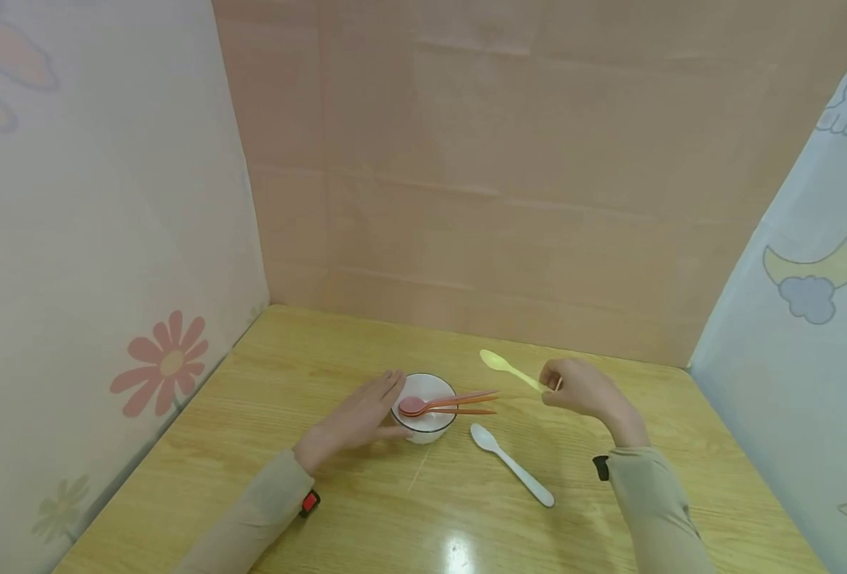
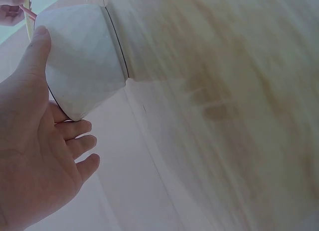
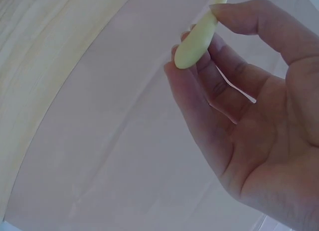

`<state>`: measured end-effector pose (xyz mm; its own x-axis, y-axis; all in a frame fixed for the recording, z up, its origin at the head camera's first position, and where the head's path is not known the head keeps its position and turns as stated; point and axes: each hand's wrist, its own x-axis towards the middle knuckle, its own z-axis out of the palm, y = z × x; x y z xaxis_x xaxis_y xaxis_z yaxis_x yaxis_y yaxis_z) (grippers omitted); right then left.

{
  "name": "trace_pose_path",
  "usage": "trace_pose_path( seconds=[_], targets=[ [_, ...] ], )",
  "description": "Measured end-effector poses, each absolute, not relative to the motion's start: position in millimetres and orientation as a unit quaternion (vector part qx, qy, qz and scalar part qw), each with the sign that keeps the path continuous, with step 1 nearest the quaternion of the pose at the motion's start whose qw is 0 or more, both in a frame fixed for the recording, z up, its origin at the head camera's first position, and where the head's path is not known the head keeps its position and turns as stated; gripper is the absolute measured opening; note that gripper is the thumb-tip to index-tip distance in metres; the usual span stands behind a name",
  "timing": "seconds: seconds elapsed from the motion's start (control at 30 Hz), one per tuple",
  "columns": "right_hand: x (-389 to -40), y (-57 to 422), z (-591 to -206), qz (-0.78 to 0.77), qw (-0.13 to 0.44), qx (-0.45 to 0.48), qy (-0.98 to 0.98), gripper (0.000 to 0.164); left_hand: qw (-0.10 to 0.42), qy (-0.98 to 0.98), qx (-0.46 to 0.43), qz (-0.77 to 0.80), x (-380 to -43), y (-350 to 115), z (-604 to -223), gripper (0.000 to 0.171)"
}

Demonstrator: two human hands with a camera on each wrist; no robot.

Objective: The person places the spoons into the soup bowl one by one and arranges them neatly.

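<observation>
My left hand (image 1: 354, 418) holds the side of a small white bowl (image 1: 426, 438) with a dark rim. In the left wrist view its thumb lies on one side of the bowl (image 2: 82, 57) and the fingers reach round the other. Pink and orange spoons (image 1: 414, 405) rest inside, their handles sticking out over the right rim. To the right of the bowl, my right hand (image 1: 584, 392) pinches a yellow spoon (image 1: 512, 370) near its handle end, the spoon's head pointing left. Thumb and fingertips grip the handle (image 3: 194, 47) in the right wrist view.
A white spoon (image 1: 512, 466) lies slantwise on the wooden table (image 1: 351, 510), just right of the bowl and nearer to me. Flower-patterned panel (image 1: 143, 199) at left, plain brownish backdrop (image 1: 466, 199) behind and moon-patterned panel (image 1: 789, 359) at right enclose the table.
</observation>
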<state>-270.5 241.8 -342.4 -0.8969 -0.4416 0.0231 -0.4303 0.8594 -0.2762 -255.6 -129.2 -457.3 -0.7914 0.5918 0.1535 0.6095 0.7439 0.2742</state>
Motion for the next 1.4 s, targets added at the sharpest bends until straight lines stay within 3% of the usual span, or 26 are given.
trace_pose_path(
  seconds=[1.4],
  targets=[
    [-295, 188, -334, -0.084, 0.053, -0.278, 0.955, 0.015, 0.033, -0.934, -0.322, -0.148, -259, -129, -460, 0.09]
  ],
)
